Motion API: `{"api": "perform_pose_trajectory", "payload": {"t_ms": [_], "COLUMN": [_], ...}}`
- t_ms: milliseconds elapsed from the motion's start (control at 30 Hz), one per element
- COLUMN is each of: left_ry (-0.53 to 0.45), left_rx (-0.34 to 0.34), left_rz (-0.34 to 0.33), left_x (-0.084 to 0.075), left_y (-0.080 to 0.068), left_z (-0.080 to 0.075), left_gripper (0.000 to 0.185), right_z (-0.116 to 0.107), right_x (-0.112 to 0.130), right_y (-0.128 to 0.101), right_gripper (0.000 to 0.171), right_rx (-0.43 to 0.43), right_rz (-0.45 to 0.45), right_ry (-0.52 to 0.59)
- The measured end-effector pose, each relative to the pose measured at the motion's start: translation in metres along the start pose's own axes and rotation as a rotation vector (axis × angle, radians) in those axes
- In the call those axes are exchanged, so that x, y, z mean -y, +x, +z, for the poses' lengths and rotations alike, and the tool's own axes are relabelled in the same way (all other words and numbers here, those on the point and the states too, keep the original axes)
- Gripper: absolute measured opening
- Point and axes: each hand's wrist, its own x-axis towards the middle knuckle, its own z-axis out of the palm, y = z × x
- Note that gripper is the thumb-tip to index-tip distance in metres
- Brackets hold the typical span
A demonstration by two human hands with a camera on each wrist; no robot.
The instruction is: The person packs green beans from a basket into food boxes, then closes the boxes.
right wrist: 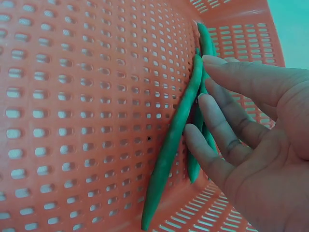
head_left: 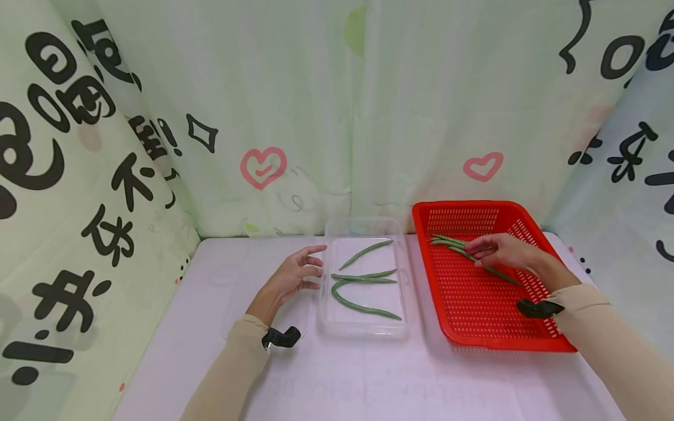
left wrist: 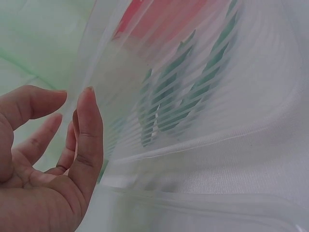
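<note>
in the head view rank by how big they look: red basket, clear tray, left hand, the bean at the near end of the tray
1. Red basket
2. Clear tray, somewhat smaller
3. Left hand and near bean: too close to rank; the bean is longer but far thinner.

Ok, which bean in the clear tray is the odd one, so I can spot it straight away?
On the white table, between the left hand and the red basket, sits the clear tray with a few green beans in it. Look at the one nearest the person, the curved bean. It alone bends like a hook at its left end, while the others lie nearly straight.
</note>
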Motion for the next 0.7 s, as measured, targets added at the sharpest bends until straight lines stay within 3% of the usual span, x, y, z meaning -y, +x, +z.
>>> {"api": "perform_pose_trajectory", "payload": {"t_ms": [333, 700], "left_ry": [-0.002, -0.005], "left_rx": [-0.008, 0.0], "left_rz": [-0.006, -0.001], "left_x": [0.0011, 0.0004], "left_y": [0.0, 0.0005], "left_z": [-0.0007, -0.0011], "left_gripper": [0.059, 0.06], "right_z": [0.0033, 0.0035], "right_x": [-0.0032, -0.0034], "right_y": [0.0013, 0.0035], "right_gripper": [0.051, 0.041], "right_rx": [0.064, 0.075], "right_rz": [0.043, 0.09], "right_ry": [0.034, -0.101]}}
